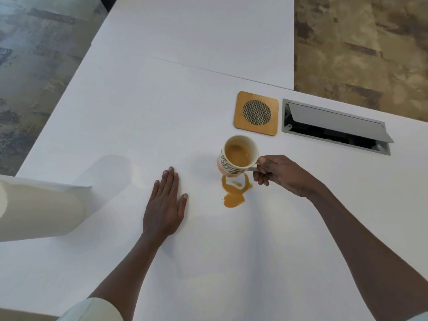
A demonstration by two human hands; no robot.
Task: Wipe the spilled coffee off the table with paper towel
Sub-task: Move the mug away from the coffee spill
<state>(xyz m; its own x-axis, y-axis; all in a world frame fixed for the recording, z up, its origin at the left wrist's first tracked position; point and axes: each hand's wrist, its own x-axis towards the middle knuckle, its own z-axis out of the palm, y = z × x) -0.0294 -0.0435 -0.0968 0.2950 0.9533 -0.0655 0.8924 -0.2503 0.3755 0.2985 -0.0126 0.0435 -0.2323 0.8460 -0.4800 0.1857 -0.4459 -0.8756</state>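
Clearing step, by the look of it: right hand [281,173] pinching mug [237,156] handle, spilled coffee [234,193] just under and beside. Left hand [165,205] flat on bench [139,112], fingers straight, holding nothing. Paper towel [39,209] roll left of it, untouched. Next, probably: mug onto coaster [256,113], then tearing a sheet. One mug, one roll, one coaster, one puddle.

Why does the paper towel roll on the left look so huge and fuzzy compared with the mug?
Head view: the paper towel roll sits close to the wide-angle lens at the frame edge, so it looks stretched and soft; the mug near the centre stays sharp; lighting is even, with faint shadows beside the roll and the left hand.
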